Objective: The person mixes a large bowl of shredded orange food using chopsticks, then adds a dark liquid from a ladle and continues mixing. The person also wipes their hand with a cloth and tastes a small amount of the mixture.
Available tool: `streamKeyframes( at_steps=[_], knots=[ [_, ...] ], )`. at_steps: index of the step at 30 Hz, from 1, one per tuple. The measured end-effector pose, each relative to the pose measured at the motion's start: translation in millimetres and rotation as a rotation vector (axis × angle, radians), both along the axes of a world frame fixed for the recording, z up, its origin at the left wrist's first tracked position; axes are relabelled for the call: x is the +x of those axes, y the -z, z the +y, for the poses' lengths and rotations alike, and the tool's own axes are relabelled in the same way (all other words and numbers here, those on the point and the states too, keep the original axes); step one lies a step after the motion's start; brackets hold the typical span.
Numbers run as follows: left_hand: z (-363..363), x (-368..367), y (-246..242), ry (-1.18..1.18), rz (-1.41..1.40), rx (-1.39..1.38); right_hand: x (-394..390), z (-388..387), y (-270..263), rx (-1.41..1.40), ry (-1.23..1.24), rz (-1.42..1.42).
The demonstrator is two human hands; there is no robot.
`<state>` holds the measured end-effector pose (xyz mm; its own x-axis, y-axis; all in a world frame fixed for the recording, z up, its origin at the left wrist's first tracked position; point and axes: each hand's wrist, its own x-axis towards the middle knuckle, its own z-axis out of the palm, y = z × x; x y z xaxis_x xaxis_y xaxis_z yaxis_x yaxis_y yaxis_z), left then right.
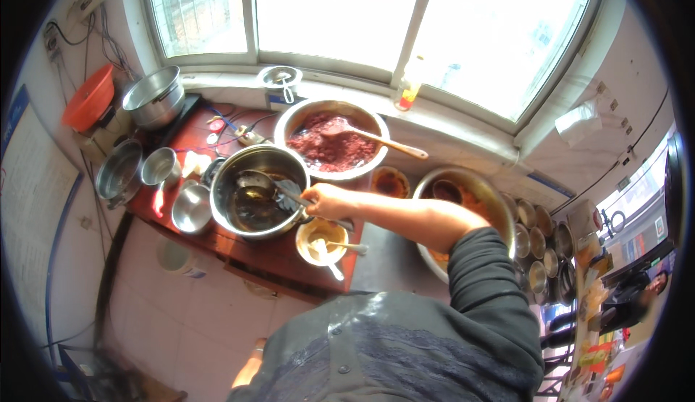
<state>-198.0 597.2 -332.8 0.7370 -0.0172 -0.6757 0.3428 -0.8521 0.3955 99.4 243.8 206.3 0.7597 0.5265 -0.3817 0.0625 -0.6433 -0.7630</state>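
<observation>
My right hand (324, 201) grips the handle of a metal ladle (256, 186), whose bowl is in the dark liquid inside a deep steel pot (213, 206). Beyond the pot, a wide basin (280, 125) holds a dark red, mushy food with a wooden-handled spoon (399, 146) lying across it. Just below my right hand is a small bowl (300, 243) with spoons and pale residue. My left arm hangs beside my body at the lower edge; its wrist shows, but the left hand itself is out of view.
Steel bowls (191, 209) and a large aluminium pot (157, 98) stand at the left, near an orange basin (89, 98). Under my right forearm is a large metal basin (510, 223) with orange-red residue. A bottle (408, 87) stands on the windowsill. A person (624, 304) is at far right.
</observation>
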Motion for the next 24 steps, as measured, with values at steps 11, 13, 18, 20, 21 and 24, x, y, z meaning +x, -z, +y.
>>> streamKeyframes(
  at_steps=[11, 13, 18, 20, 21, 24],
  knots=[
    [-4.3, 4.9, 3.0, -0.065, 0.059, -0.087, 5.5, -32.6, -3.6, -0.106, -0.097, -0.172],
    [-6.5, 1.6, 2.7, -0.089, 0.065, -0.117, 8.7, -28.2, -1.1, -0.046, 0.043, -0.054],
    [-10.6, -20.4, -4.3, -0.325, 0.132, -0.256, 5.9, -4.2, 2.0, 0.023, 0.096, 0.06],
    [-11.6, -25.4, -9.7, -0.324, 0.11, -0.275, 3.1, -2.8, 0.5, 0.086, 0.089, 0.102],
    [-12.1, -26.6, -13.0, -0.361, 0.118, -0.3, 2.0, -3.9, -0.4, 0.024, 0.075, 0.081],
    [-14.3, -27.3, -25.0, -0.469, 0.155, -0.375, -1.6, -17.2, -3.5, 0.007, 0.016, 0.05]
  ],
)
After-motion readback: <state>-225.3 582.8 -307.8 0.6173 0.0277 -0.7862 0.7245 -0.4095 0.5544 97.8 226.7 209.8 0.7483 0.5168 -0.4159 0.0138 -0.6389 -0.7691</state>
